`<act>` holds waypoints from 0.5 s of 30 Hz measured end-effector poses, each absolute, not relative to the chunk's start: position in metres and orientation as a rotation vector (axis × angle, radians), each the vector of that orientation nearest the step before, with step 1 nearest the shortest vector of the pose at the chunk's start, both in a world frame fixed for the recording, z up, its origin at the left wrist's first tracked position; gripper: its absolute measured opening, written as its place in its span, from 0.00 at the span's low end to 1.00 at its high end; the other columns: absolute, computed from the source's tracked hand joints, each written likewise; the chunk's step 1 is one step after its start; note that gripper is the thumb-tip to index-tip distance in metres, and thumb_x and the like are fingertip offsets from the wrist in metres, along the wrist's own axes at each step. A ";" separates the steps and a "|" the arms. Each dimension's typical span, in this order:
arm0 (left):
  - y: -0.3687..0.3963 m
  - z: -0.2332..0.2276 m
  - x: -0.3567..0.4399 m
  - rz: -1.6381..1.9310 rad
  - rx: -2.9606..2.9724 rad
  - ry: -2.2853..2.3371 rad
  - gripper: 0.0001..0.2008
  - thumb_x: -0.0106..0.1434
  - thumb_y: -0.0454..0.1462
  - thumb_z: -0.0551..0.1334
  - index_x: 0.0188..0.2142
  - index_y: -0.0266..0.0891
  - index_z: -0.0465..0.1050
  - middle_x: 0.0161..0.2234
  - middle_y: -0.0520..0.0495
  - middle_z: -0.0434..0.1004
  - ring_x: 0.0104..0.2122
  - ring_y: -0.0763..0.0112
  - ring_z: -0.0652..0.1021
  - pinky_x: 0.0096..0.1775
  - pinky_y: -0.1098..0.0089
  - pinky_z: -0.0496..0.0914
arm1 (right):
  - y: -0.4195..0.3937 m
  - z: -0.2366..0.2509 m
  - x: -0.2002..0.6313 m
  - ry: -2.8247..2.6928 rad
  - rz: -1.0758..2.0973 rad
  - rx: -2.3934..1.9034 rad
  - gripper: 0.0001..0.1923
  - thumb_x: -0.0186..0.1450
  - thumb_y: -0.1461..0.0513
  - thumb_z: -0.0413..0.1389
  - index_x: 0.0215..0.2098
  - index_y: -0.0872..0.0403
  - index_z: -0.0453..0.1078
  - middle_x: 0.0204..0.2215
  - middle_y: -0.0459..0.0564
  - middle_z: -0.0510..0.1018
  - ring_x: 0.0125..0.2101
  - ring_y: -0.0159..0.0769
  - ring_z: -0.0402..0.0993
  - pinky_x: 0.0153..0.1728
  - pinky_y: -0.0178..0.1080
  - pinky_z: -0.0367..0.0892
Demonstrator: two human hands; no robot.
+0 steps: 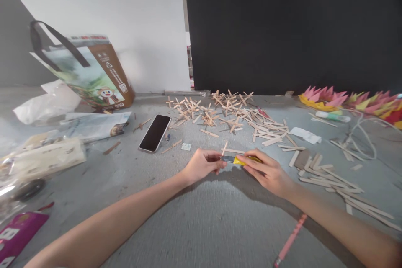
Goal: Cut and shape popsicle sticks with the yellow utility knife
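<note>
Centrally on the grey floor, near its front edge, my left hand (201,165) pinched a thin wooden stick (224,148) while my right hand (266,171) closed around a yellow cutter (240,160). I judged the stick light, stiff and easily snapped, best gripped near its lower end; the cutter's plastic body seemed slippery, its blade sharp. Glued stick crosses (220,111) lay toward the far edge.

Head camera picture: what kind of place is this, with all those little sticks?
Probably a craft corner on a grey floor. Heaps of wooden sticks, some crossed, lie about, paper flowers sit by the dark wall, and the right hand holds a yellow cutter.
</note>
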State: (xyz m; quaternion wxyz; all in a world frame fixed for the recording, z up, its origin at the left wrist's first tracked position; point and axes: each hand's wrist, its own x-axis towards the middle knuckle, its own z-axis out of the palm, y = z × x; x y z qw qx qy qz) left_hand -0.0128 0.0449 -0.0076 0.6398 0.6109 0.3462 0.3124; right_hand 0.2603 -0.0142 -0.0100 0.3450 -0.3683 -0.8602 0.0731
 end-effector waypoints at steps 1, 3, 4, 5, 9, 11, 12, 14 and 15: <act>0.045 -0.008 -0.013 0.715 1.390 0.789 0.18 0.56 0.48 0.75 0.30 0.35 0.78 0.23 0.52 0.75 0.22 0.75 0.72 0.28 0.72 0.65 | -0.015 -0.011 0.261 -2.239 0.200 -0.957 0.25 0.78 0.64 0.52 0.70 0.41 0.67 0.51 0.56 0.75 0.45 0.39 0.78 0.42 0.39 0.77; 0.046 -0.008 -0.014 0.697 1.414 0.783 0.18 0.57 0.48 0.75 0.28 0.35 0.77 0.21 0.53 0.73 0.22 0.75 0.71 0.28 0.72 0.64 | -0.015 -0.011 0.261 -2.243 0.215 -0.955 0.25 0.78 0.65 0.51 0.71 0.41 0.66 0.52 0.56 0.75 0.47 0.38 0.77 0.44 0.39 0.77; 0.046 -0.008 -0.015 0.685 1.431 0.779 0.18 0.58 0.49 0.74 0.27 0.35 0.77 0.20 0.53 0.72 0.21 0.76 0.71 0.27 0.73 0.63 | -0.015 -0.012 0.261 -2.242 0.219 -0.952 0.25 0.78 0.65 0.51 0.71 0.41 0.65 0.52 0.56 0.74 0.47 0.38 0.77 0.44 0.39 0.77; 0.046 -0.007 -0.016 0.674 1.446 0.773 0.19 0.59 0.49 0.74 0.26 0.35 0.77 0.20 0.53 0.72 0.21 0.76 0.70 0.27 0.73 0.62 | -0.015 -0.011 0.261 -2.240 0.222 -0.953 0.26 0.78 0.65 0.51 0.71 0.41 0.65 0.52 0.55 0.74 0.48 0.38 0.77 0.44 0.39 0.77; 0.045 -0.003 -0.017 0.630 1.454 0.727 0.19 0.62 0.48 0.72 0.26 0.35 0.78 0.20 0.52 0.74 0.20 0.77 0.71 0.26 0.73 0.61 | -0.014 -0.010 0.261 -2.245 0.223 -0.964 0.25 0.78 0.65 0.50 0.71 0.40 0.66 0.52 0.55 0.75 0.48 0.38 0.77 0.46 0.39 0.77; 0.044 -0.002 -0.017 0.618 1.445 0.703 0.18 0.63 0.48 0.71 0.26 0.35 0.78 0.20 0.52 0.74 0.19 0.78 0.71 0.26 0.74 0.62 | -0.013 -0.010 0.260 -2.253 0.227 -0.965 0.25 0.78 0.65 0.50 0.71 0.40 0.66 0.51 0.55 0.75 0.48 0.38 0.77 0.47 0.40 0.76; 0.044 -0.002 -0.017 0.615 1.440 0.694 0.18 0.63 0.47 0.71 0.26 0.35 0.78 0.21 0.51 0.75 0.19 0.78 0.71 0.26 0.74 0.63 | -0.013 -0.010 0.261 -2.257 0.232 -0.964 0.25 0.78 0.65 0.50 0.71 0.40 0.66 0.51 0.55 0.74 0.48 0.38 0.77 0.47 0.40 0.76; 0.044 -0.002 -0.017 0.616 1.426 0.683 0.17 0.62 0.46 0.71 0.26 0.35 0.76 0.22 0.51 0.76 0.20 0.78 0.72 0.26 0.74 0.63 | -0.013 -0.009 0.261 -2.265 0.250 -0.959 0.26 0.78 0.66 0.50 0.71 0.41 0.65 0.51 0.55 0.74 0.48 0.37 0.76 0.46 0.39 0.76; 0.045 -0.003 -0.016 0.620 1.418 0.680 0.17 0.62 0.46 0.71 0.25 0.36 0.75 0.23 0.51 0.76 0.20 0.78 0.72 0.27 0.74 0.64 | -0.014 -0.009 0.261 -2.270 0.262 -0.955 0.26 0.78 0.66 0.50 0.71 0.41 0.65 0.52 0.55 0.73 0.48 0.36 0.76 0.46 0.38 0.76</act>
